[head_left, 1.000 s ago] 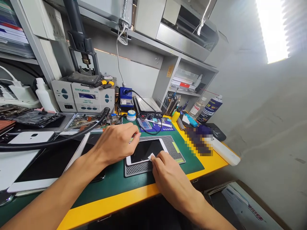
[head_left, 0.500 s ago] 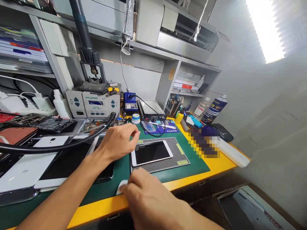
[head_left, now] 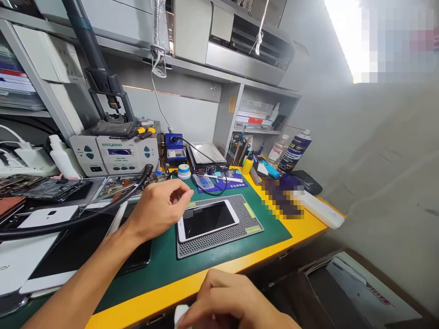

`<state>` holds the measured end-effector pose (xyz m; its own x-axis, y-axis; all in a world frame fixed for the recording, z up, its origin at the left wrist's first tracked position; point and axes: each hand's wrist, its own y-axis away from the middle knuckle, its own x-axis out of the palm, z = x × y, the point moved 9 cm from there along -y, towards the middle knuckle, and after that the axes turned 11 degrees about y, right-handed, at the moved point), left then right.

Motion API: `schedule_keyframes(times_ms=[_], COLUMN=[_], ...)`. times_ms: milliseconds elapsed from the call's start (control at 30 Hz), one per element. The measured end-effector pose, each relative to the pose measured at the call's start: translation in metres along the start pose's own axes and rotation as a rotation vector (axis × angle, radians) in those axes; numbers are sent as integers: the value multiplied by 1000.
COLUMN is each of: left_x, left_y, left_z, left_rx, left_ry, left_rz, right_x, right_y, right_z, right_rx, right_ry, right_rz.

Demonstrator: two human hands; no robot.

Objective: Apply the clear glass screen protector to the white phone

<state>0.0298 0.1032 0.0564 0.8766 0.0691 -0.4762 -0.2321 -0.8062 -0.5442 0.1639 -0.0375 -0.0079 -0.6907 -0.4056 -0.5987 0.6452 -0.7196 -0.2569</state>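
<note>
Tablet (head_left: 210,221) just below the left fingertips, wipe (head_left: 181,313) in the right fingers.

The left hand (head_left: 165,205) has its fingers loosely curled; whether they pinch anything, I cannot tell. The right hand (head_left: 236,299) grasps the white wipe, well nearer than the tablet, which lies screen up on a grey pad (head_left: 202,246) beyond those fingers.

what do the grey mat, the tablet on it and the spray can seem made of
Grey mat: perhaps matte silicone, given its dull honeycomb surface. Tablet: probably glossy glass front, showing reflections. Spray can: likely painted metal, from its printed cylindrical body.
</note>
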Motion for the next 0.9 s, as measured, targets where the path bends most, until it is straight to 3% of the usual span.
schedule_keyframes(times_ms=[67,167,300,367,533,733,900], left_x=[6,32,68,78,82,78,74], left_y=[2,12,39,48,47,44,41], left_z=[5,3,-19,-26,-19,-9,-2], left_rx=[-133,-310,-445,-461,-472,-482,-495], left_ry=[135,358,642,688,627,591,584], left_rz=[81,347,724,827,753,662,612], right_x=[-30,-56,-71,-76,-83,-83,-92], right_y=[3,5,0,-2,-9,-13,-19], right_z=[-1,-4,5,6,-4,-25,-24], right_rx=[106,214,92,58,98,283,345], right_ry=[13,36,169,225,190,8,81], right_rz=[-174,-335,-503,-579,-649,-578,-473])
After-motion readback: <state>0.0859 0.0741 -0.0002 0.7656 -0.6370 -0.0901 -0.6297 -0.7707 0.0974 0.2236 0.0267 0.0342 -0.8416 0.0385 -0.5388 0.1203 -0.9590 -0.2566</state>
